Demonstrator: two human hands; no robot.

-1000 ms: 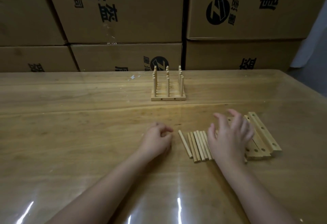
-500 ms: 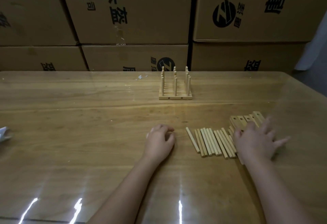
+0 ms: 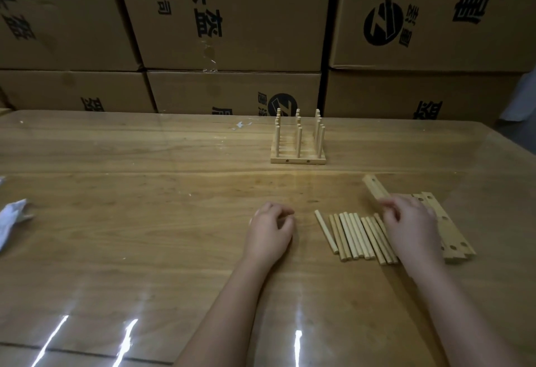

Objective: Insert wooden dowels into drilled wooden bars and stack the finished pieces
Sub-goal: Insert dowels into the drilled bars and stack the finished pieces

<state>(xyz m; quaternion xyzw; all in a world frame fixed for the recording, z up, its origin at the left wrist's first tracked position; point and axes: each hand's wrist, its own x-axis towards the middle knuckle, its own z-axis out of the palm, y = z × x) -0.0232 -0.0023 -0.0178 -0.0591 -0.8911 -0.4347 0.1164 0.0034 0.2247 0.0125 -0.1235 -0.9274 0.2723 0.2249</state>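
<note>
Drilled bar (image 3: 375, 188) taken in hand, no dowel fitted yet.
It is pinched at its near end by the right hand (image 3: 412, 230), tilted beside the spare bars (image 3: 449, 230). The left hand (image 3: 269, 231) is rested loosely curled, apparently empty, near the loose dowels (image 3: 355, 236). Next, a dowel must be picked and aligned to a hole.

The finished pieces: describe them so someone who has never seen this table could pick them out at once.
On the wooden table, near its far edge by the cardboard boxes, sit the finished pieces. Only their dowels stand upright in bars; the loose dowels lie flat and the bare bars hold none.
</note>
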